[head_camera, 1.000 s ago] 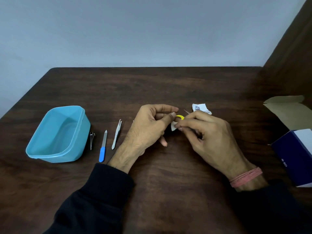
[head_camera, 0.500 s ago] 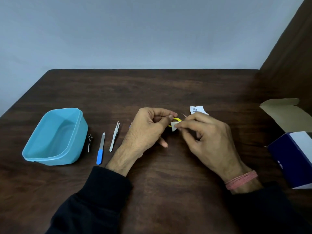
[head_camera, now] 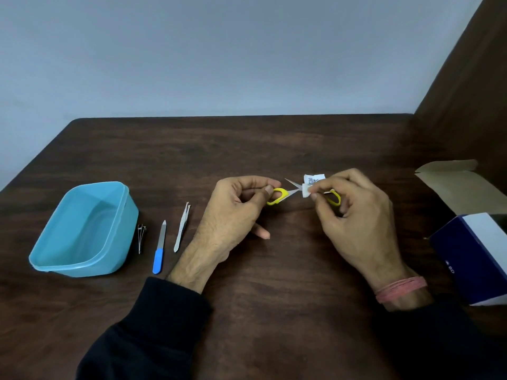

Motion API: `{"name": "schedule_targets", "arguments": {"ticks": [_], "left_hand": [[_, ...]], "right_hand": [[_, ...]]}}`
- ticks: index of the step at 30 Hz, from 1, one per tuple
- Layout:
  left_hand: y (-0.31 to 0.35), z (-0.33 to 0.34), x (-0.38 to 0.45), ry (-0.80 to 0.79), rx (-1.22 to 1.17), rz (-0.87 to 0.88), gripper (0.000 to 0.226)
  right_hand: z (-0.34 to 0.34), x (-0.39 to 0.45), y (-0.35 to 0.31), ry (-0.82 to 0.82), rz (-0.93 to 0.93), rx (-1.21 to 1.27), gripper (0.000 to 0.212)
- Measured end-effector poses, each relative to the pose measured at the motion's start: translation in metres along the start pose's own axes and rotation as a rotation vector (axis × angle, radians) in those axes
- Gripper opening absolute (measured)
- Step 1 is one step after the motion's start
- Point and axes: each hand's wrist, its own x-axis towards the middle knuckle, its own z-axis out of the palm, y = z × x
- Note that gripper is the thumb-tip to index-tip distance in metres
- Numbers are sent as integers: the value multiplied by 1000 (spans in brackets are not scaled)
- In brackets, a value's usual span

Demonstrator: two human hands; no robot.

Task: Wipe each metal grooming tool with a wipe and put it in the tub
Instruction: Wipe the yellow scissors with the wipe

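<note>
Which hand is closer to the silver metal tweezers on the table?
Left. The left hand sits just right of the silver metal tweezers; the right hand is farther right, beyond the yellow-handled scissors.

On the table there is one blue tub (head_camera: 82, 229), one nail clipper (head_camera: 141, 238), one nail file (head_camera: 160, 248), one pair of tweezers (head_camera: 182, 227), one pair of yellow-handled scissors (head_camera: 285, 193), one wipe (head_camera: 306, 191), one torn sachet (head_camera: 314, 179) and one open cardboard box (head_camera: 477, 250). Two hands show.

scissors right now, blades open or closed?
Open. The scissors have their blades spread in a V, the two yellow handle loops far apart, one in the left hand, one by the right hand.
</note>
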Motion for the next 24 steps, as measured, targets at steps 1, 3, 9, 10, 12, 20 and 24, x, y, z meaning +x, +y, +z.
{"name": "schedule_targets", "arguments": {"ticks": [1, 3, 9, 10, 12, 20, 24], "left_hand": [[0, 0, 0, 7, -29, 1, 17], [0, 0, 1, 13, -63, 5, 16], [-2, 2, 1, 2, -95, 16, 18], [-2, 3, 0, -5, -88, 17, 19], [-3, 4, 1, -21, -73, 18, 19], [-2, 5, -2, -83, 156, 143, 17], [-4, 5, -2, -63, 159, 163, 12]], "right_hand": [[-1, 0, 0, -1, 12, 6, 14], [-1, 2, -1, 3, 25, 13, 13], [0, 4, 0, -44, 43, 62, 16], [0, 4, 0, -55, 47, 89, 17], [1, 3, -2, -80, 46, 143, 17], [8, -1, -8, -170, 65, 273, 19], [7, -1, -8, -194, 78, 341, 16]]}}
